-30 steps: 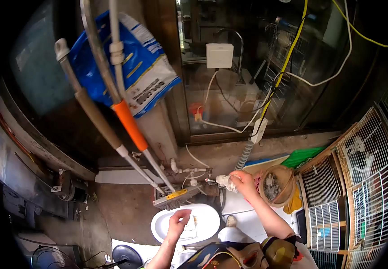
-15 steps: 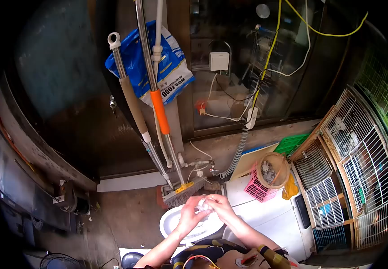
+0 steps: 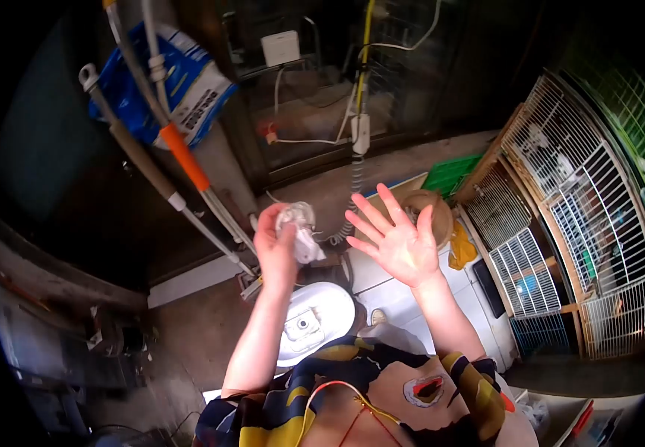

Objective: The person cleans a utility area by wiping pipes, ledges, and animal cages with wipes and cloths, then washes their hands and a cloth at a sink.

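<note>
My left hand is raised in front of me, its fingers closed round a crumpled white cloth whose lower end hangs loose. To its right, my right hand is held up with the palm toward me and the fingers spread; nothing is in it. Below both hands lies a white oval basin with a small round fitting on its bottom. Its near edge is partly hidden by my clothing.
Mop poles lean beside a blue dog food bag on the left. Wire cages stand on the right, near a yellow cloth and a round basket. A power strip hangs by the glass.
Both hands have risen from over the basin and moved apart. The white cloth is now in my left hand alone, and my right hand has opened. The view has shifted.
</note>
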The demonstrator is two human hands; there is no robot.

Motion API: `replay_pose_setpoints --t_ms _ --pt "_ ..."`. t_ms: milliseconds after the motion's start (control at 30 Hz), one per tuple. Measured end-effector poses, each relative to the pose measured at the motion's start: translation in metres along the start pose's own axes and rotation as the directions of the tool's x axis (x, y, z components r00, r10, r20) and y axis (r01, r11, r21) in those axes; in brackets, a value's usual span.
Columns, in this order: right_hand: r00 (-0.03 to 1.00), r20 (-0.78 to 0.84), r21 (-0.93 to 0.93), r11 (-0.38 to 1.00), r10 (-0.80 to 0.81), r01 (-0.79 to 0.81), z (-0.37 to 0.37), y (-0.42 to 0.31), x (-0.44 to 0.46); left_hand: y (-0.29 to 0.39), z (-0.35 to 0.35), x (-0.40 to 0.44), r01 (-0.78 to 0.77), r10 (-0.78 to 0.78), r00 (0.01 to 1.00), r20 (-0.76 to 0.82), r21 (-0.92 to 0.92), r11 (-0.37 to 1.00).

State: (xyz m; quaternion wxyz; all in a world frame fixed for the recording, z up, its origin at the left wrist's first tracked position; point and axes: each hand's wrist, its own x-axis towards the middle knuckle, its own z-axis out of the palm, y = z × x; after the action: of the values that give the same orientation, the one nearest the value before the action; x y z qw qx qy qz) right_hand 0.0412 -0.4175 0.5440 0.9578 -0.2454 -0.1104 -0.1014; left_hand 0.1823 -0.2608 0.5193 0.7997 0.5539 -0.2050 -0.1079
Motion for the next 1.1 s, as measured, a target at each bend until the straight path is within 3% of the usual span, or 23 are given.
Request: replay_pose_setpoints --t_ms 67,100,133,200,267,300,333,400,467,500,600,667,733,867,967,1067,1100 --pt "0.997 -0.067 -0.035 0.999 -0.038 0.036 -0.017 -0.005 -0.003 -0.006 0.037 -0.018 -0.222 0.202 0.975 0.094 0.384 0.896" --pt "0.994 -0.099 -0.044 0.998 -0.043 0.039 -0.025 -0.003 -0.007 -0.014 0.056 -0.025 -0.519 0.433 0.849 0.302 0.328 0.789" --pt "0.991 -0.127 -0.099 0.995 -0.042 0.029 -0.025 0.002 -0.011 -0.026 0.072 -0.032 -0.754 0.603 0.636 0.481 0.223 0.617" --pt "0.992 -0.12 -0.13 0.99 0.031 -0.047 -0.028 0.018 -0.029 -0.045 0.08 -0.056 -0.795 0.502 0.589 0.633 0.342 0.502" --pt "0.97 -0.242 -0.141 0.987 0.04 -0.076 -0.029 0.025 -0.057 -0.073 0.056 -0.041 -0.723 0.452 0.686 0.57 0.463 0.514" --pt "0.978 -0.207 -0.15 0.987 0.03 -0.062 -0.018 0.022 -0.066 -0.106 0.031 -0.035 -0.593 0.37 0.805 0.464 0.604 0.532" --pt "0.985 -0.172 -0.162 0.986 0.017 -0.046 -0.005 0.017 -0.074 -0.109 0.006 -0.034 -0.538 0.318 0.842 0.435 0.641 0.547" --pt "0.975 -0.205 -0.419 0.908 -0.086 -0.008 -0.012 0.014 -0.094 -0.113 -0.039 -0.055 -0.213 -0.015 0.952 0.305 0.697 0.684" --pt "0.96 -0.259 -0.592 0.803 -0.107 -0.07 -0.034 0.011 -0.12 -0.118 -0.083 -0.082 -0.043 -0.179 0.955 0.238 0.705 0.708" --pt "0.914 -0.388 -0.598 0.788 -0.123 -0.148 -0.045 0.014 -0.134 -0.128 -0.108 -0.098 0.017 -0.25 0.947 0.203 0.744 0.668" --pt "0.7 -0.697 -0.57 0.711 -0.153 -0.412 -0.08 0.045 -0.188 -0.132 -0.175 -0.139 0.119 -0.423 0.895 0.145 0.834 0.538" --pt "0.52 -0.833 -0.516 0.602 -0.188 -0.609 -0.105 0.075 -0.227 -0.142 -0.212 -0.162 0.175 -0.444 0.891 0.095 0.831 0.528" --pt "0.466 -0.87 -0.489 0.392 -0.159 -0.78 -0.118 0.105 -0.262 -0.144 -0.238 -0.177 0.234 -0.477 0.878 0.039 0.835 0.499" --pt "0.403 -0.914 -0.376 0.487 -0.052 -0.789 -0.093 0.149 -0.284 -0.143 -0.27 -0.186 0.192 -0.495 0.866 0.073 0.865 0.464" --pt "0.442 -0.897 -0.384 0.474 0.011 -0.793 -0.079 0.158 -0.282 -0.149 -0.285 -0.186 0.167 -0.486 0.87 0.084 0.877 0.45" --pt "0.458 -0.888 -0.445 0.305 -0.034 -0.842 -0.096 0.154 -0.284 -0.162 -0.285 -0.179 0.228 -0.455 0.89 0.013 0.853 0.469" --pt "0.464 -0.884 -0.456 0.3 -0.047 -0.838 -0.102 0.151 -0.283 -0.171 -0.283 -0.174 0.355 -0.513 0.856 -0.071 0.801 0.482"
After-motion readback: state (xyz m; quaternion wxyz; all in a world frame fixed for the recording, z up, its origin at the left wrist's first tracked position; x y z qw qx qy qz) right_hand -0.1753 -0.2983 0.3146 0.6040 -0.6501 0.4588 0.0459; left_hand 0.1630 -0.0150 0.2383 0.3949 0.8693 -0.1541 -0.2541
